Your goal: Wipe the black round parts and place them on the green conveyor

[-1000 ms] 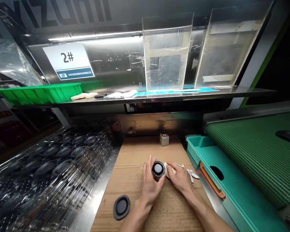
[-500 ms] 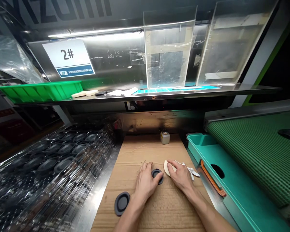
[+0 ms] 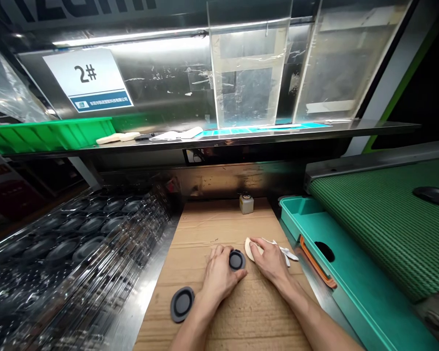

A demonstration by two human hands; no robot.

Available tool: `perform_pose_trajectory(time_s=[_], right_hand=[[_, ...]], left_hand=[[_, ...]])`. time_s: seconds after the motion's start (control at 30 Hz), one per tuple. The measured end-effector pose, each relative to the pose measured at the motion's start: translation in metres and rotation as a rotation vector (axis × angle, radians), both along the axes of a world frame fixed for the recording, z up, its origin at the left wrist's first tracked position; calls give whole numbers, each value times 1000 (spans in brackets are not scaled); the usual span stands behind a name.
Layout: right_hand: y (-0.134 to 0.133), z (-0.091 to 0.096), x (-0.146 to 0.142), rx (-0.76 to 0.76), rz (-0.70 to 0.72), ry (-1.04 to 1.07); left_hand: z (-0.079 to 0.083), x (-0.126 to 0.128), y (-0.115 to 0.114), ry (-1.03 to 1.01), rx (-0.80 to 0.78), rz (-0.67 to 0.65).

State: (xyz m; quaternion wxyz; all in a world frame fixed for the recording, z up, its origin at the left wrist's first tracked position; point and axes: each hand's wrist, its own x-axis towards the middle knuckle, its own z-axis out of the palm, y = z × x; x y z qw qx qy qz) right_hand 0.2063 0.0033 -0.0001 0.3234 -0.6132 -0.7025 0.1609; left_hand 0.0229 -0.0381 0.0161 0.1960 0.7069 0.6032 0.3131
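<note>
My left hand [image 3: 219, 275] rests on the brown cardboard sheet [image 3: 237, 317], its fingers curled round a small black round part [image 3: 237, 260] that lies flat there. Just to its right, my right hand [image 3: 269, 261] is closed over a pale cream cloth pad [image 3: 249, 247], pressing it onto the cardboard. A second black round cap [image 3: 182, 303] lies loose on the cardboard, left of my left wrist. White scraps [image 3: 287, 253] stick out beyond my right hand.
A small glass bottle [image 3: 246, 203] stands at the cardboard's far edge. A teal tray [image 3: 336, 282] with an orange tool [image 3: 316, 261] and a green conveyor belt [image 3: 388, 229] lie to the right. Clear blister trays of black parts [image 3: 76, 234] fill the left. A steel shelf [image 3: 212, 139] overhangs.
A second ago my left hand held the black part upright off the cardboard; it has since lowered it flat onto the sheet. My right hand stayed on the cloth pad.
</note>
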Motion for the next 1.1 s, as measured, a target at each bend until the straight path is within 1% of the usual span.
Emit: perform_pose_trajectory(time_s=[0.17, 0.4, 0.6, 0.67, 0.73, 0.8, 0.87, 0.93, 1.0, 1.1], right_hand=[[1, -3, 1, -13, -11, -7], [1, -7, 2, -21, -12, -41], [0, -5, 1, -17, -18, -28], [1, -5, 1, -20, -20, -26], [1, -6, 1, -22, -21, -26], [1, -6, 2, -22, -15, -29], [1, -5, 2, -31, -10, -33], [0, -4, 3, -61, -1, -39], [0, -2, 4, -87, 18, -45], [1, 0, 4, -83, 31, -44]], left_hand=[[0, 6, -3, -84, 21, 13], [5, 13, -3, -168, 74, 65], [10, 19, -4, -328, 133, 44], [10, 20, -3, -409, 133, 28], [11, 22, -2, -590, 51, 8], [14, 25, -3, -881, -127, -37], [21, 25, -5, -1187, -326, -131], [29, 24, -9, -1415, -471, -261], [36, 21, -12, -1566, -584, -378], [39, 14, -16, -1694, -708, -473]])
